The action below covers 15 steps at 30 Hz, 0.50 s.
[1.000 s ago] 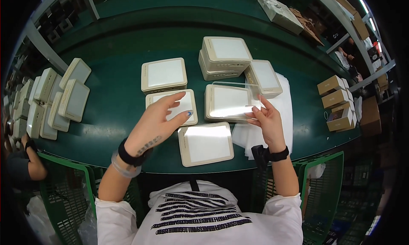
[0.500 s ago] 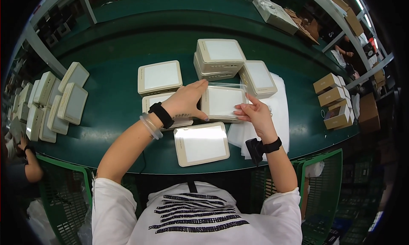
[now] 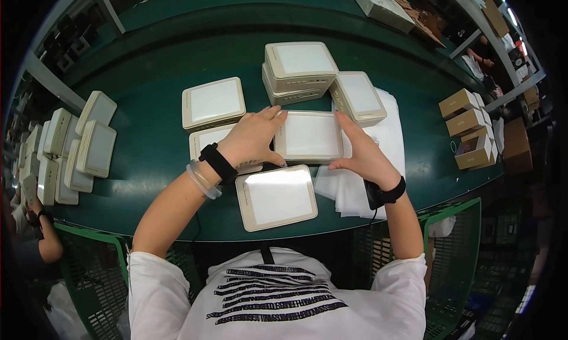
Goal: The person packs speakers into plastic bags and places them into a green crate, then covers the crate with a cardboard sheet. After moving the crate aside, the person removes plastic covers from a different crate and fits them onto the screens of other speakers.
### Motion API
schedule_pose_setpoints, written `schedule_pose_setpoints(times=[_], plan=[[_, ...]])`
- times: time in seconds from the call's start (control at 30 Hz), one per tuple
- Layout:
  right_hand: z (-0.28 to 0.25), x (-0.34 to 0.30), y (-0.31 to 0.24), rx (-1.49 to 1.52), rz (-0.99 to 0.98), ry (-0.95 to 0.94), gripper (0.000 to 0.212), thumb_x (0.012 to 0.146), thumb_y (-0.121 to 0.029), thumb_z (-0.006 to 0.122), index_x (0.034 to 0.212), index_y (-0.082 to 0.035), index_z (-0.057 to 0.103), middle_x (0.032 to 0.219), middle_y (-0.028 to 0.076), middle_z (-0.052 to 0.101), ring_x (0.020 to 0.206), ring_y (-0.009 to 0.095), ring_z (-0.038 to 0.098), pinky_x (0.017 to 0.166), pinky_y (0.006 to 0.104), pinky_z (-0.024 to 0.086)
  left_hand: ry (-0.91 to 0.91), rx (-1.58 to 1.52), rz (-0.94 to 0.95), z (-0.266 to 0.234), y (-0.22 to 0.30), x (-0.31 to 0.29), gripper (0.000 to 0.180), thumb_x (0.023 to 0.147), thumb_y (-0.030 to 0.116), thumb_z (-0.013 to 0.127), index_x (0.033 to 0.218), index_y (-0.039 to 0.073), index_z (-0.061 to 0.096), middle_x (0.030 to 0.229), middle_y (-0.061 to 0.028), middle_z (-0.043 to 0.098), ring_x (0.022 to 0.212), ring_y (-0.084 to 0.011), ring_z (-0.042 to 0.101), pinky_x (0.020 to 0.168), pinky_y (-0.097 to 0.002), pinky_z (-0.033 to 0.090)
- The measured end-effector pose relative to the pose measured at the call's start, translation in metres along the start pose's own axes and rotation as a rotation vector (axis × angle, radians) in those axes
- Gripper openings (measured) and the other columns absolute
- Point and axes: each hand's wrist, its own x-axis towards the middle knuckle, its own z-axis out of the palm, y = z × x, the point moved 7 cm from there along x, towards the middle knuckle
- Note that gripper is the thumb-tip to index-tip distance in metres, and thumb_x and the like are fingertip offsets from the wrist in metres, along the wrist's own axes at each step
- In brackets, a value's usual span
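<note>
Between my two hands lies a cream box with a white top panel (image 3: 312, 135); a clear cover seems to lie over it. My left hand (image 3: 251, 140) holds its left side, fingertips at the far corner and thumb at the near one. Against the right side presses my right hand (image 3: 368, 158), its fingers at the far corner and thumb at the near corner. Directly in front lies a flat cream-framed white panel (image 3: 277, 199). Partly under my left wrist is another cream box (image 3: 204, 141).
Stacked cream boxes (image 3: 300, 61) stand behind, with single ones at far left (image 3: 213, 102) and right (image 3: 360, 96). White sheets (image 3: 387, 145) lie at the right. More units (image 3: 97, 148) lean at the left; small brown boxes (image 3: 464, 127) stand far right. Green crates (image 3: 452, 251) flank me.
My right hand has moved from the raised clear cover at the near right to the box's right side. The clear cover now sits lower over the box. My left hand stays at the left side.
</note>
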Motion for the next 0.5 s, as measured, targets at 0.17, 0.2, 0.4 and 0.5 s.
schedule_pose_setpoints(times=[0.17, 0.2, 0.4, 0.5], plan=[[0.003, 0.016, 0.009, 0.076, -0.004, -0.152, 0.108, 0.057, -0.020, 0.087, 0.145, -0.005, 0.026, 0.146, 0.022, 0.034, 0.132, 0.035, 0.037, 0.108, 0.0364, 0.034, -0.009, 0.035, 0.019, 0.004, -0.002, -0.002, 0.099, 0.066, 0.042, 0.081, 0.140, -0.004, 0.034, 0.146, -0.0254, 0.031, 0.129, -0.0378, 0.041, 0.107, -0.0428, 0.033], [0.002, 0.018, 0.009, 0.081, 0.002, -0.155, 0.108, 0.057, -0.020, 0.087, 0.145, -0.005, 0.026, 0.146, 0.022, 0.034, 0.132, 0.035, 0.037, 0.108, 0.0364, 0.034, -0.003, 0.034, 0.039, 0.004, -0.003, 0.000, 0.099, 0.066, 0.042, 0.080, 0.139, -0.005, 0.034, 0.146, -0.0266, 0.031, 0.130, -0.0369, 0.040, 0.108, -0.0428, 0.032], [0.007, 0.027, 0.020, 0.101, 0.160, -0.254, 0.109, 0.055, -0.019, 0.088, 0.144, -0.005, 0.027, 0.136, 0.024, 0.046, 0.127, 0.037, 0.044, 0.105, 0.0368, 0.037, -0.112, 0.024, 0.040, 0.006, 0.000, 0.013, 0.095, 0.069, 0.041, 0.077, 0.137, -0.009, 0.034, 0.144, -0.0290, 0.031, 0.130, -0.0347, 0.041, 0.108, -0.0446, 0.032], [0.015, 0.027, 0.024, 0.101, 0.203, -0.287, 0.109, 0.055, -0.019, 0.089, 0.144, -0.005, 0.028, 0.132, 0.025, 0.049, 0.124, 0.038, 0.046, 0.103, 0.0372, 0.038, -0.094, 0.096, 0.036, 0.010, 0.002, 0.009, 0.094, 0.069, 0.040, 0.078, 0.136, -0.010, 0.035, 0.145, -0.0278, 0.032, 0.128, -0.0336, 0.043, 0.107, -0.0458, 0.033]])
